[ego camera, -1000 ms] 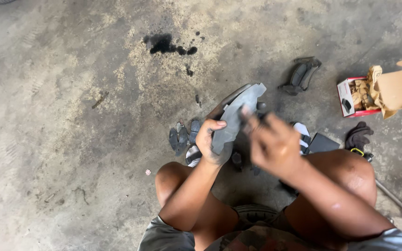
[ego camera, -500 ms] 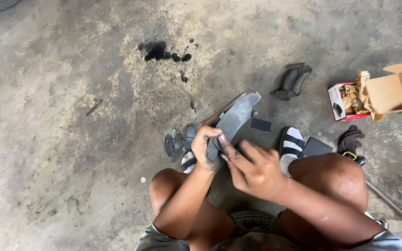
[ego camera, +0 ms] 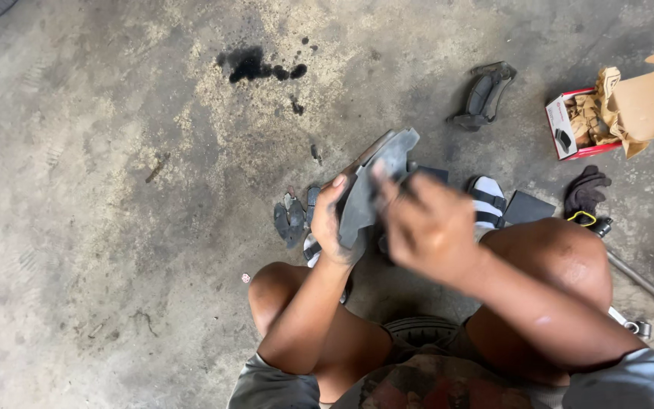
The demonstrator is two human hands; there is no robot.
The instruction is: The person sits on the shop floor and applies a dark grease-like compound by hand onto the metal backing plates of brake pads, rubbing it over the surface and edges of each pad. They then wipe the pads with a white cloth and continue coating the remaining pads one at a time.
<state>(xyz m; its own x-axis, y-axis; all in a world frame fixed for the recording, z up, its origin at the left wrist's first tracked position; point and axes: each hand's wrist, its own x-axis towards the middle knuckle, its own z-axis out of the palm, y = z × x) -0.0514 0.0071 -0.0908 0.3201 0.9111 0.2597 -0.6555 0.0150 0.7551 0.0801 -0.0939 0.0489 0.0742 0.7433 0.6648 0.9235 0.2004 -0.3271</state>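
Observation:
I sit over a stained concrete floor. My left hand (ego camera: 333,223) grips the lower end of a grey curved brake pad (ego camera: 376,178) and holds it upright and tilted above the floor. My right hand (ego camera: 427,223) is blurred with motion, its fingertips pressed against the pad's face. I cannot tell whether it holds a small piece of abrasive or cloth. My knees frame both hands.
Dark worn pads (ego camera: 291,220) lie left of my left hand. Another pair of old pads (ego camera: 486,95) rests farther back. An open red and brown cardboard box (ego camera: 630,106) sits at the right, with a black glove (ego camera: 584,193), a dark square sheet (ego camera: 527,207) and a metal rod (ego camera: 645,284) nearby. An oil stain (ego camera: 255,64) marks the floor.
My right hand has slid up along the pad's face from its lower end toward the top. My left hand keeps the same grip on the pad.

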